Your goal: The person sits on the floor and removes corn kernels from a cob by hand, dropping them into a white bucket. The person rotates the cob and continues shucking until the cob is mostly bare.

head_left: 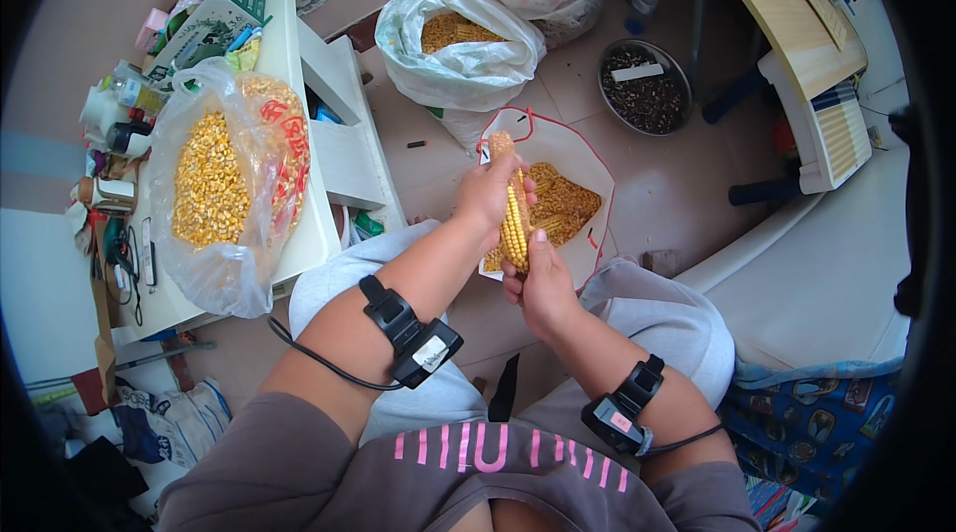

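My left hand (pixel 484 192) and my right hand (pixel 547 282) hold one ear of dried corn (pixel 515 222) above an open bag. The left hand wraps its upper part, where bare cob shows; the right grips the lower end, thumb against yellow kernels still on the cob. Part of the ear is stripped along its right side. Beneath my hands stands a white bag with a red rim (pixel 609 192), holding loose kernels (pixel 571 207) and what look like more ears. The fingertips under the ear are partly hidden.
A woven sack of kernels (pixel 455 77) and a sack of bare cobs (pixel 549 6) stand ahead. Right of them lie a metal basin (pixel 646 88) and a plastic bottle (pixel 642 6). At left, a plastic bag of kernels (pixel 213 181) rests on a cluttered white table (pixel 317 226). A pale seat (pixel 814 256) flanks my right.
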Tool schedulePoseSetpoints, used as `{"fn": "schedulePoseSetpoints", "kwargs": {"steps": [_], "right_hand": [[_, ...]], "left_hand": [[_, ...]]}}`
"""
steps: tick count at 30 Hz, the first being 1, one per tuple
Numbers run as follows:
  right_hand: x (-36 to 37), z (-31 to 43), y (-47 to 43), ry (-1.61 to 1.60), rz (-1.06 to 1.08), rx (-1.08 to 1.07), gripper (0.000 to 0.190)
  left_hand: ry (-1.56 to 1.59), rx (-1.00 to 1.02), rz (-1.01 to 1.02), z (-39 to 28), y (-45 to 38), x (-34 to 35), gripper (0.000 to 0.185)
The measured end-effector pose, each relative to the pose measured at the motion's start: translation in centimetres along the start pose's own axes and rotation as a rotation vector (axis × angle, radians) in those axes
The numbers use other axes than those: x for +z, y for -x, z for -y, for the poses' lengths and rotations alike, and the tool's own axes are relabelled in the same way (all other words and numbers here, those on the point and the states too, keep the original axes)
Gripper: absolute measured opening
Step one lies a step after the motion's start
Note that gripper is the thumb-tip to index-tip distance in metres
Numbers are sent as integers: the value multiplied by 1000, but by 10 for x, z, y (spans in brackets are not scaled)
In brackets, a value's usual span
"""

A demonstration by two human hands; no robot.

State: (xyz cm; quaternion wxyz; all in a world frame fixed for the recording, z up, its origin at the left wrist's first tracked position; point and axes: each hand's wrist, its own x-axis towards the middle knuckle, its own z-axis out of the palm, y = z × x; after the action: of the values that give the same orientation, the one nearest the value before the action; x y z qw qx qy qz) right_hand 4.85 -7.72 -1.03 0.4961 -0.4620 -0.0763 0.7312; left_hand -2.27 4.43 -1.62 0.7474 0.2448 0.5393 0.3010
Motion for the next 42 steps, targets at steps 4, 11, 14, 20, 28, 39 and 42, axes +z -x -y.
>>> {"fn": "schedulePoseSetpoints", "kwargs": {"steps": [4,11,14,20,28,39,42], "right_hand": [[7,12,-1,121,-123,88,41],[7,17,0,-215,-21,58,43],[13,17,5,-312,19,39,39],[5,10,6,-396,138,152,37],[-4,16,-11,-286,39,359,53],[-5,20,-21,-328,79,277,47],[-7,13,-25,-338,83,248,46]], "left_hand": [[27,26,-14,2,2,2,30],[56,-1,-33,-13,-9,-6,34],[70,-28,-6,-14,-15,-10,36],[20,-35,54,-5,-12,-8,35],[-44,114,104,-7,4,4,32],[-25,376,186,-15,4,-2,35],[-13,407,153,-13,2,-3,31]]}}
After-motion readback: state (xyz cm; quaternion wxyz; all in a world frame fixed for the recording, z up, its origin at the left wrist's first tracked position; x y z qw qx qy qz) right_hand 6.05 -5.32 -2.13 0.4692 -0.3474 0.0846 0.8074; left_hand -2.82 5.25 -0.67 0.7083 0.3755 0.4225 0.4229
